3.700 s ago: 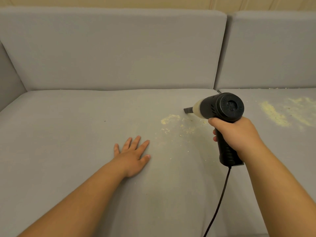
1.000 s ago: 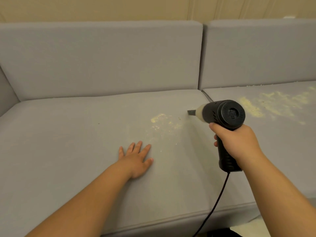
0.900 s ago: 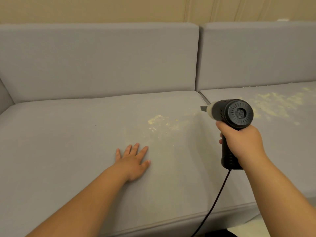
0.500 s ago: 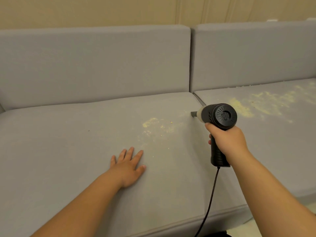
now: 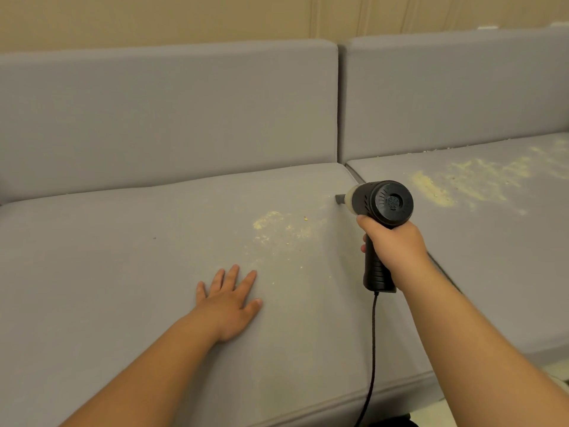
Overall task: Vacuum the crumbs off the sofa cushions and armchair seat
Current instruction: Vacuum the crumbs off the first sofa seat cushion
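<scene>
My right hand [image 5: 395, 246] grips the handle of a black handheld vacuum [image 5: 381, 204]. Its small nozzle [image 5: 339, 199] points left, low over the right end of the left grey seat cushion [image 5: 123, 272], near the gap between cushions. A patch of yellow crumbs [image 5: 278, 226] lies on that cushion, left of the nozzle. My left hand [image 5: 231, 298] rests flat on the same cushion, fingers spread, below the crumbs. A larger spread of crumbs [image 5: 462, 183] covers the right seat cushion [image 5: 508, 257].
The vacuum's black cord [image 5: 372, 349] hangs from the handle down over the sofa's front edge. Two grey back cushions [image 5: 184, 112] stand behind the seats, with a beige wall [image 5: 184, 20] above. A strip of floor [image 5: 557, 374] shows at the lower right.
The vacuum swung out towards the cushion gap and came back left, its nozzle low again at the cushion's right end. The view has shifted. My left hand stayed flat.
</scene>
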